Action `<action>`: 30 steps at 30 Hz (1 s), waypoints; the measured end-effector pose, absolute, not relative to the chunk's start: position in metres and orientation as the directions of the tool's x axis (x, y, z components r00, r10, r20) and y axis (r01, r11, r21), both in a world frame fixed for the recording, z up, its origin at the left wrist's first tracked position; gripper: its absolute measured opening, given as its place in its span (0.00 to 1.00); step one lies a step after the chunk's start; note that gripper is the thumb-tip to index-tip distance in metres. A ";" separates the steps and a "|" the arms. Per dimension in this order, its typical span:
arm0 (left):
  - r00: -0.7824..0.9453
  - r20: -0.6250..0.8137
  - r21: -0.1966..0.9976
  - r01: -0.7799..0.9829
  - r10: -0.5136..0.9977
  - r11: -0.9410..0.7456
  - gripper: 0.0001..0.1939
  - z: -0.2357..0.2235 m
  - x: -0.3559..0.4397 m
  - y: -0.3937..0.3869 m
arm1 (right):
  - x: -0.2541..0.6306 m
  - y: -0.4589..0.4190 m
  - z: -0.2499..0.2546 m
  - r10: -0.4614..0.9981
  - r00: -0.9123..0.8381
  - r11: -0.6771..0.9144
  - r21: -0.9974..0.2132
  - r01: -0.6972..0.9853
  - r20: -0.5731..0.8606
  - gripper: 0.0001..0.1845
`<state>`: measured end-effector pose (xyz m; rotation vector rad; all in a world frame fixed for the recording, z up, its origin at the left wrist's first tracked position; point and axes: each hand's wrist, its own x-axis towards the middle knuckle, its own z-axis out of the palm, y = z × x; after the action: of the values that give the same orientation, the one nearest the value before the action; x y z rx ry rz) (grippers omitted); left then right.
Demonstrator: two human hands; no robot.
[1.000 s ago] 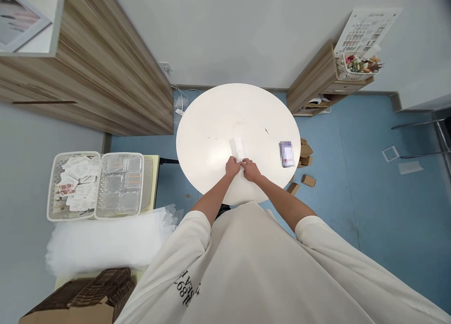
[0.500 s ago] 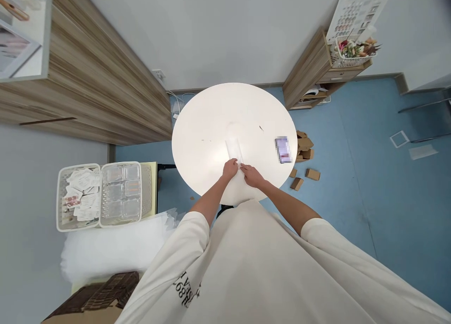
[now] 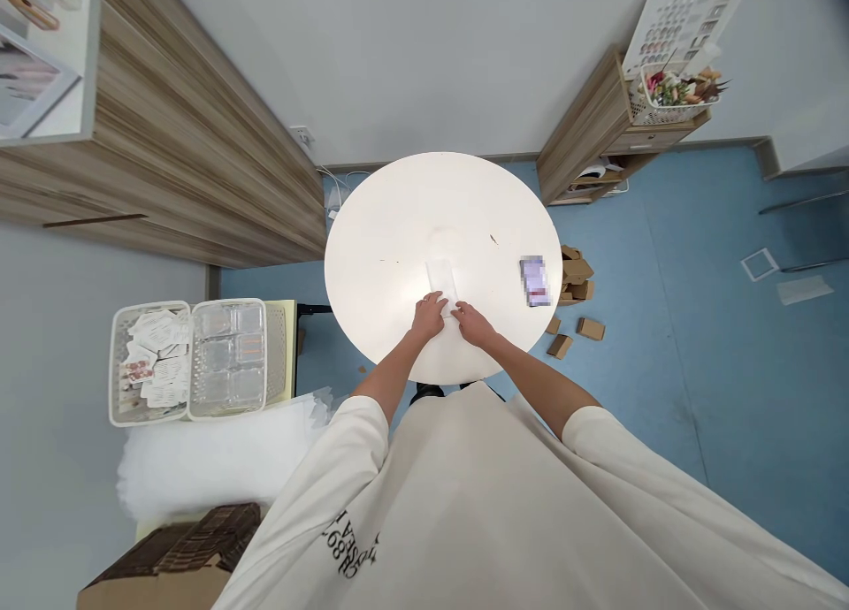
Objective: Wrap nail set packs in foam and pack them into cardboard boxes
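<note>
A round white table (image 3: 391, 230) fills the middle of the view. On it lies a translucent plastic sleeve (image 3: 442, 281), pale and hard to make out against the top. My left hand (image 3: 428, 316) rests at its lower end, and my right hand (image 3: 473, 324) has its fingertips at the same end. Whether either hand grips the sleeve is hard to see. To the right, near the table's edge, lies a flat purple-and-white packet (image 3: 535, 281), blurred in the picture and well away from both hands.
Left of the table stand a white basket of printed cards (image 3: 149, 362) and a clear compartment tray (image 3: 229, 358), above white film (image 3: 199, 468) and a cardboard box (image 3: 172, 557). Small kraft boxes (image 3: 576, 278) lie on the blue floor at right. A wooden cabinet (image 3: 165, 168) runs along the upper left.
My left hand has shifted slightly left, opening a little more space between the hands. The sleeve and packet stay on the table, and the view has turned slightly.
</note>
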<state>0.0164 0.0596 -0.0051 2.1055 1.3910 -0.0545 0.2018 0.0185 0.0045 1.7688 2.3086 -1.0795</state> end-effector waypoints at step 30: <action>0.631 -0.280 0.394 0.762 0.723 -0.513 0.37 -0.016 -0.003 0.009 | 0.190 -0.014 -0.011 0.810 -0.468 0.338 -0.369 0.865 -0.354 0.27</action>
<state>-0.0028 0.0088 -0.0156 2.3699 1.1658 -0.1094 0.1902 -0.0142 -0.0115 1.5591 2.4806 -0.7898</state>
